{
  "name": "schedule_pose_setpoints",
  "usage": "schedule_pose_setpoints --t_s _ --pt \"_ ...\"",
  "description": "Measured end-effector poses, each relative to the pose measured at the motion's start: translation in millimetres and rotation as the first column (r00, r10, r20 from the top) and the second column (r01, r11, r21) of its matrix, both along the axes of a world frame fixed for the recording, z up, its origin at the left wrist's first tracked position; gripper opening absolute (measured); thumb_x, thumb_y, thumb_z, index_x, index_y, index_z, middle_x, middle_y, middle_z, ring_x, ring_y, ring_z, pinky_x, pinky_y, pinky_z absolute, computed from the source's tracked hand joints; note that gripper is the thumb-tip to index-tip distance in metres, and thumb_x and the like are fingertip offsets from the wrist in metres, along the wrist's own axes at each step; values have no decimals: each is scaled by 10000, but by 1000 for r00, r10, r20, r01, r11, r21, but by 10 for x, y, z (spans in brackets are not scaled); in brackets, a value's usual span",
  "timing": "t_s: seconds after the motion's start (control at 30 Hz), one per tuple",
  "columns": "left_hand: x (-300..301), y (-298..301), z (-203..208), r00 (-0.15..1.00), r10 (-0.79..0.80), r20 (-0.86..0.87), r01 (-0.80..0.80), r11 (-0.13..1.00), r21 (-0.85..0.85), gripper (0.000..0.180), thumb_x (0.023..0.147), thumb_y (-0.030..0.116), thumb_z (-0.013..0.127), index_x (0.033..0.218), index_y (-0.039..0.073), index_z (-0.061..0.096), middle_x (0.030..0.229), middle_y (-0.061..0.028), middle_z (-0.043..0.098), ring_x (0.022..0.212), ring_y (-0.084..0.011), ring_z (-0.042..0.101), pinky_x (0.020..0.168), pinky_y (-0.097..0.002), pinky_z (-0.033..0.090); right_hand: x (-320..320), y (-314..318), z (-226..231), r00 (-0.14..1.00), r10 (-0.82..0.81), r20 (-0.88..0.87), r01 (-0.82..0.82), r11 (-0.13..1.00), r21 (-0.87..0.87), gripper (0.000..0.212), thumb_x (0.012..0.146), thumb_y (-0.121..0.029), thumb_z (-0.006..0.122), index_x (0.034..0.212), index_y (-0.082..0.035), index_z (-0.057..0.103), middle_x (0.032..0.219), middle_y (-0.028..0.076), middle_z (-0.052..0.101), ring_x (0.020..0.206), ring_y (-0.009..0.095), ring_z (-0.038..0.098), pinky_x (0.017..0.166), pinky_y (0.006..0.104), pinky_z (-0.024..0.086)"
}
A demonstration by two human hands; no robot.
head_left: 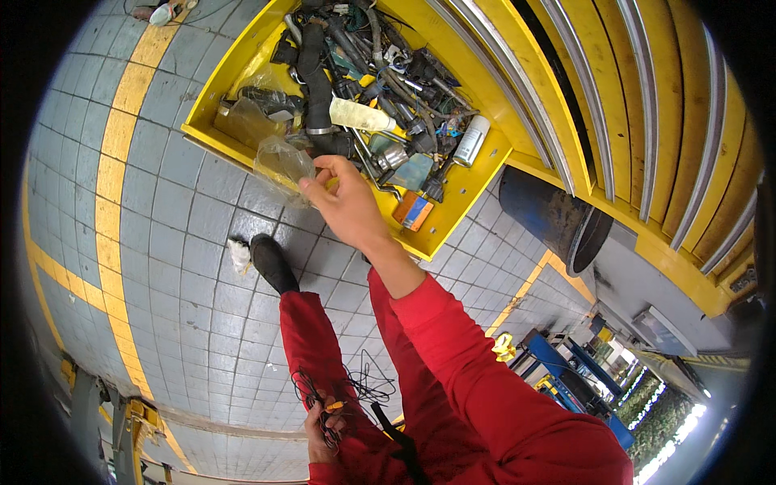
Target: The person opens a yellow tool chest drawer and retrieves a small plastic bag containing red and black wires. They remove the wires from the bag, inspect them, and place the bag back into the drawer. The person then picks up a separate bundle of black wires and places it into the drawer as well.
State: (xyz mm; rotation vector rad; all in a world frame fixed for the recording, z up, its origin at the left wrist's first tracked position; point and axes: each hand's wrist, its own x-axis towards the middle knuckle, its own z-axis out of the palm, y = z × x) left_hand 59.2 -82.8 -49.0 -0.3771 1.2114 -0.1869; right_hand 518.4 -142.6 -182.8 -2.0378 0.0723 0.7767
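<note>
Over the near edge of an open yellow drawer (453,234), my right hand (343,198) pinches a clear plastic bag (283,166) between thumb and fingers. The bag hangs partly outside the drawer. Low down by my red trouser leg, my left hand (323,424) is closed around a tangle of thin dark cable (368,384) with a small orange piece on it. Inside the drawer lie a thick black hose (314,81), a white tube-shaped container (360,115), a white spray can (472,141), a small orange and blue box (413,211) and several jumbled tools and parts.
More yellow drawers (598,97) with metal edges rise at the right. Below them lies a dark blue drum (550,214). A crumpled white rag (240,255) rests on the grey tiled floor (186,242) beside my dark shoe (273,263). Blue equipment (558,368) stands at the lower right.
</note>
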Motion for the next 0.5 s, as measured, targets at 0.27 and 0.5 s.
schedule_pose_setpoints --t_s 0.27,0.5 --pt "-10 -15 10 1000 -9 -16 9 1000 14 258 1114 277 552 1328 138 591 973 17 563 619 -72 448 485 -226 319 -114 204 -12 945 277 172 -206 916 -345 863 862 -378 846 1537 -87 395 1295 200 522 1106 421 680 856 502 606" --pt "54 -34 30 999 -6 -52 7 1000 27 221 1121 268 542 1269 117 606 926 22 537 600 -68 427 463 -221 293 -276 139 -364 879 326 349 -203 917 -344 340 944 -192 697 1269 -109 640 1177 132 608 908 403 712 754 525 599"
